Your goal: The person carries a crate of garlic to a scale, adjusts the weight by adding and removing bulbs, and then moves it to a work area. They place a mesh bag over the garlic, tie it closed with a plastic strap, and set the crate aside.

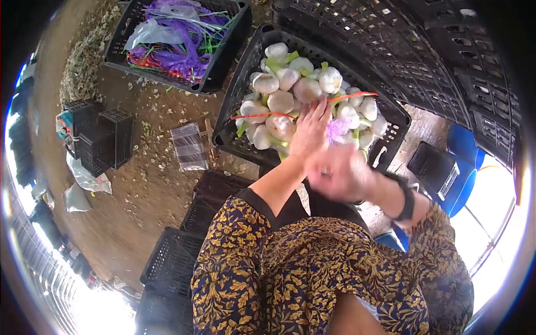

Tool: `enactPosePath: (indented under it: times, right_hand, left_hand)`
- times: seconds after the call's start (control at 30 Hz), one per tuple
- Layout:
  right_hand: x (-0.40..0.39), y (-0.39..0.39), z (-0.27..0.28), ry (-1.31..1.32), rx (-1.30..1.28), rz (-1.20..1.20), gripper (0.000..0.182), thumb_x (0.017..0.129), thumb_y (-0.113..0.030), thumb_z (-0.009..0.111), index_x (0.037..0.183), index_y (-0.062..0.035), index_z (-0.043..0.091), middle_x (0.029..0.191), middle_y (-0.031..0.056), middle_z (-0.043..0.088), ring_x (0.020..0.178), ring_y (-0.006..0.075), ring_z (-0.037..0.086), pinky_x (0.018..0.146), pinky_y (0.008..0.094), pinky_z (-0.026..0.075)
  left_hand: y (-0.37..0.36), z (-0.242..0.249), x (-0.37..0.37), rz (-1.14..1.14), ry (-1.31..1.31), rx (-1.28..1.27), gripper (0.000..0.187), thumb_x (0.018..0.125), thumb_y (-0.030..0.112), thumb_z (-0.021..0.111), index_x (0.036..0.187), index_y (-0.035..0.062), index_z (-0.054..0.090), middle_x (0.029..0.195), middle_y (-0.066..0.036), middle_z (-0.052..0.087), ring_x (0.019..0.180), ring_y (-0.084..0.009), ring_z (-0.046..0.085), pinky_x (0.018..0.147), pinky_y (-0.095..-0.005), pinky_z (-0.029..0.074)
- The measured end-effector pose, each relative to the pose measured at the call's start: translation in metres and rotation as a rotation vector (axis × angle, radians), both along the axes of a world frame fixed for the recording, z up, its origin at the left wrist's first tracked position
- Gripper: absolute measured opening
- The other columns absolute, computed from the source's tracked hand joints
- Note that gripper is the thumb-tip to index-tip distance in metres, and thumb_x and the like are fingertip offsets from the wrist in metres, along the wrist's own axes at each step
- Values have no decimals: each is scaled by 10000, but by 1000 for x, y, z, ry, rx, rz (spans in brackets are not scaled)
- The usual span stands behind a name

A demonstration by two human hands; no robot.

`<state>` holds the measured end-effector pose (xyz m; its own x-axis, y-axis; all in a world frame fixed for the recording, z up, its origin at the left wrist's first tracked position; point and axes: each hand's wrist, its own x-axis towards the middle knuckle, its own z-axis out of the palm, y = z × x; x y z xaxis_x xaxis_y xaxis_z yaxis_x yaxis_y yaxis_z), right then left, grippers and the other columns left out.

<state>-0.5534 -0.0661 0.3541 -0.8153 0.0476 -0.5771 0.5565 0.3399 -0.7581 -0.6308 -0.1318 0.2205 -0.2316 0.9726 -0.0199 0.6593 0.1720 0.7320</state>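
Observation:
Garlic bulbs (pixel 280 101) with cut green stems fill a black crate (pixel 237 89). My left hand (pixel 311 129) lies on the bulbs near the crate's front, its fingers stretched out and holding nothing. Close beside it, nearer my body, my right hand (pixel 341 172) is smeared by motion; its fingers cannot be made out. A black band (pixel 407 202) is round the right wrist. Purple netting (pixel 336 129) shows on the bulbs just right of my left hand. Red-orange strips (pixel 353 95) lie across the bulbs on both sides.
A second black crate (pixel 211 81) at upper left holds purple netting, plastic and coloured strips. Tall black crates (pixel 385 50) stand at upper right. Blue barrels (pixel 466 145) are at right. More crates (pixel 173 251) sit at lower left, and a striped flat piece (pixel 190 146) lies on the ground.

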Motion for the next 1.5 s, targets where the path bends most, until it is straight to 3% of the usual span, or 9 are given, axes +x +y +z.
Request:
enactPosePath:
  times: [0.13, 0.27, 0.4, 0.8, 1.0, 1.07, 1.13, 1.33, 1.5]
  right_hand:
    - [-81, 1, -68, 657, 790, -152, 178, 735, -231, 659, 702, -69, 590, 728, 45, 560, 786, 238, 585, 613, 355, 495]
    - [-110, 11, -107, 583, 772, 219, 164, 795, -210, 645, 876, -74, 604, 766, 47, 582, 701, 224, 590, 589, 320, 477]
    - [-96, 70, -87, 48, -875, -1091, 147, 915, -197, 547, 915, -50, 548, 583, -22, 470, 497, 82, 469, 487, 239, 404]
    - [50, 92, -88, 96, -817, -1141, 146, 922, -192, 523, 875, -55, 503, 542, -91, 278, 448, 26, 243, 425, 206, 223]
    - [78, 8, -38, 179, -243, -866, 162, 895, -197, 560, 807, -63, 536, 640, -9, 476, 577, 125, 534, 523, 284, 433]
    - [78, -14, -45, 701, 277, -284, 79, 809, -126, 594, 769, -74, 550, 616, 40, 478, 589, 206, 540, 536, 333, 447]
    - [74, -36, -45, 579, 408, -28, 91, 715, -100, 614, 790, -90, 564, 629, 81, 480, 597, 281, 524, 582, 364, 460]
    - [-20, -95, -91, 890, 534, -371, 99, 698, -144, 608, 773, -102, 560, 663, 25, 511, 698, 225, 535, 666, 428, 440]
    - [-101, -32, -87, 61, 359, -97, 297, 743, -203, 623, 1014, -86, 593, 1094, 136, 544, 1080, 304, 492, 951, 453, 344]
  left_hand:
    - [5, -31, 15, -66, 522, -172, 563, 852, 288, 458, 1348, 30, 392, 1459, -165, 287, 1309, -338, 340, 1105, -436, 231]
    - [-8, -23, 10, -40, 334, -36, 554, 876, 221, 426, 1392, 53, 315, 1462, -126, 292, 1322, -270, 326, 1111, -422, 223]
    - [-13, 5, -4, -216, 417, -70, 524, 852, 213, 427, 1359, 83, 401, 1449, -71, 318, 1323, -220, 333, 1120, -406, 197]
    - [-10, 9, -12, -13, 62, 132, 560, 862, 138, 563, 1388, 146, 372, 1427, -162, 353, 1331, -321, 323, 1086, -443, 266]
    - [-6, 6, -21, -68, -26, 76, 531, 843, 155, 571, 1340, 45, 422, 1432, -168, 346, 1320, -341, 333, 1092, -432, 259]
    - [-7, 7, -25, -170, -67, 40, 531, 846, 162, 561, 1340, 30, 415, 1431, -187, 337, 1311, -354, 342, 1092, -434, 261]
    - [-4, 10, -27, -180, -81, 0, 515, 842, 134, 538, 1330, 19, 420, 1423, -199, 341, 1300, -361, 353, 1089, -439, 267]
    - [24, 64, -16, -210, 123, -431, 456, 814, 25, 433, 1260, -70, 442, 1372, -237, 385, 1252, -339, 422, 1061, -445, 314]
    - [20, 40, -7, -134, 117, -351, 444, 829, 39, 424, 1255, -86, 429, 1358, -248, 390, 1239, -364, 421, 1066, -448, 302]
